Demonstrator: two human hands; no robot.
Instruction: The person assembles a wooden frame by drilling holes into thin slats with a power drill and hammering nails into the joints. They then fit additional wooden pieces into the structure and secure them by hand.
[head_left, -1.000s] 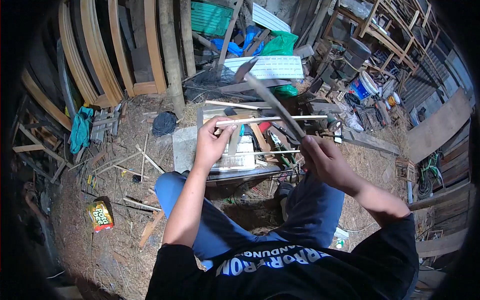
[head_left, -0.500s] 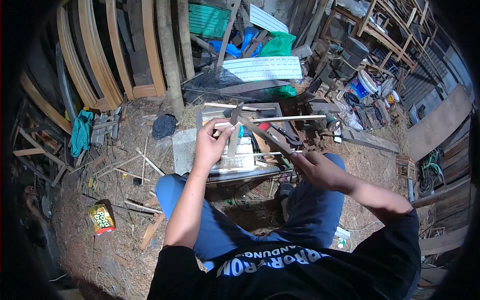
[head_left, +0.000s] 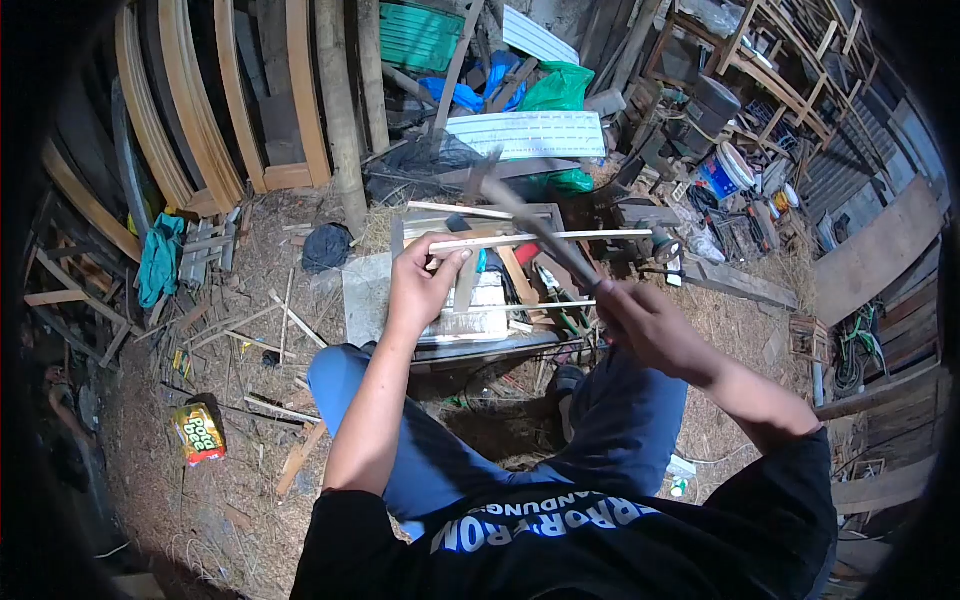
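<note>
My left hand pinches the left end of a thin pale wooden strip, which extends to the right above a low box. My right hand grips the handle of a hammer. The hammer's head is blurred and raised beyond the strip, apart from my left hand. Below the strip, a short wooden piece stands near my left fingers. A second thin strip lies lower, across the box. Red-handled and other tools lie in the box, partly hidden.
Curved wooden frames lean at the upper left beside a post. A yellow snack packet and wood scraps lie on the ground at left. A white-blue bucket and a plank are at right.
The hammer has lifted away from my left hand, its head moving up and slightly right. My left hand stays on the strip, nearly unmoved.
</note>
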